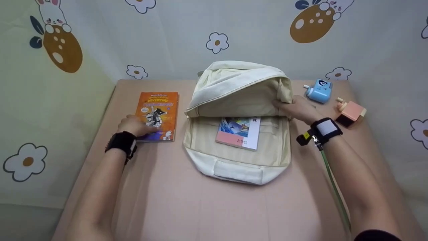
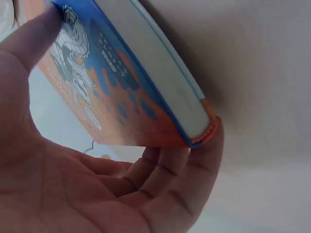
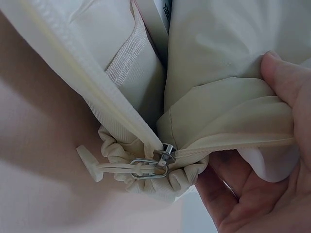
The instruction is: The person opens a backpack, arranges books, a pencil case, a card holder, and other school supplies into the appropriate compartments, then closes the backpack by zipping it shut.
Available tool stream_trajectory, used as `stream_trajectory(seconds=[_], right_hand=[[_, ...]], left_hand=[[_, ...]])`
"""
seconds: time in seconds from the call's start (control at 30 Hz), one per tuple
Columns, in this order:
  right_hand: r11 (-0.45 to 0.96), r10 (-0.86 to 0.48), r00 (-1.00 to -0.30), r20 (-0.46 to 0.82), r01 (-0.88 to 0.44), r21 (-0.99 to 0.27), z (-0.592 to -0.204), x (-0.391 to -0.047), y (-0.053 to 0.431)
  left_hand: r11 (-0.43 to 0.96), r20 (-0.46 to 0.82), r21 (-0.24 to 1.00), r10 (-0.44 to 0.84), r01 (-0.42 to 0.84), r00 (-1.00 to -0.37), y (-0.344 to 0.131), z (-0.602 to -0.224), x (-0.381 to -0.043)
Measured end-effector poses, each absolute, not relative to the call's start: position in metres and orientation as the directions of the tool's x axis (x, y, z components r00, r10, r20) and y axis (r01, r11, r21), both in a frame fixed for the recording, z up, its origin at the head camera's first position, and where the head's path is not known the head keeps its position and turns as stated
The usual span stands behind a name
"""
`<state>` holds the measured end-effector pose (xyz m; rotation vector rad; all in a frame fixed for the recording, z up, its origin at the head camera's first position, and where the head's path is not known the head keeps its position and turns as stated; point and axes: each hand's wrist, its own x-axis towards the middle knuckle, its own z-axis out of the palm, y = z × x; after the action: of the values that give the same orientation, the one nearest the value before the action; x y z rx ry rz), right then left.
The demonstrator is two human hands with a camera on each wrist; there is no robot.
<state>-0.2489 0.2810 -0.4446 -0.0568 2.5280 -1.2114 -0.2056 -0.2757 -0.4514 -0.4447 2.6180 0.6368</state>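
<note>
Currently, left hand grips the orange book, left of the cream backpack, thumb on cover, fingers around its edge. Right hand pinches the raised flap beside its zip. Inside lies a thinner book, partly hidden under the flap. Blue gadget and pink gadget stand right.

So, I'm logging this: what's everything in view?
Adventure hardback: 1, orange, left
Backpack: 1, cream, centre
Illustrated book: 1, pink-white-blue, inside backpack
Far crank sharpener: 1, blue, right
Near crank sharpener: 1, pink, right
Tabletop: 1, pink, underneath
Floral backdrop: 1, pale, behind
Wrist straps: 2, black, wrists
Cable: 1, green, at right wrist
Sleeve: 1, black, lower right
Forearms: 2, bare, foreground
Left hand: 1, bare, gripping hardback
Right hand: 1, bare, gripping backpack
</note>
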Motion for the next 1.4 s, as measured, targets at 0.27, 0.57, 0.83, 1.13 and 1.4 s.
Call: stream_trajectory(seconds=[0.27,0.57,0.83,1.13,1.4], right_hand=[[0.655,-0.17,-0.943,-0.286,0.109,-0.748,-0.444,-0.249,0.281],[0.646,-0.168,-0.945,-0.281,0.11,-0.756,-0.445,-0.25,0.282],[0.657,-0.168,-0.948,-0.271,0.097,-0.748,-0.444,-0.249,0.281],[0.661,-0.17,-0.945,-0.278,0.1,-0.744,-0.444,-0.249,0.282],[0.648,-0.165,-0.943,-0.289,0.117,-0.752,-0.444,-0.249,0.282]], left_hand=[[0.796,-0.536,0.43,-0.155,-0.426,-0.83,-0.291,-0.445,-0.208],[0.64,-0.585,0.574,-0.115,-0.51,-0.803,-0.311,-0.435,-0.212],[0.411,-0.619,0.705,-0.042,-0.578,-0.784,-0.313,-0.431,-0.212],[0.275,-0.531,0.823,0.065,-0.497,-0.845,-0.317,-0.434,-0.207],[0.115,-0.476,0.876,0.061,-0.468,-0.877,-0.314,-0.428,-0.201]])
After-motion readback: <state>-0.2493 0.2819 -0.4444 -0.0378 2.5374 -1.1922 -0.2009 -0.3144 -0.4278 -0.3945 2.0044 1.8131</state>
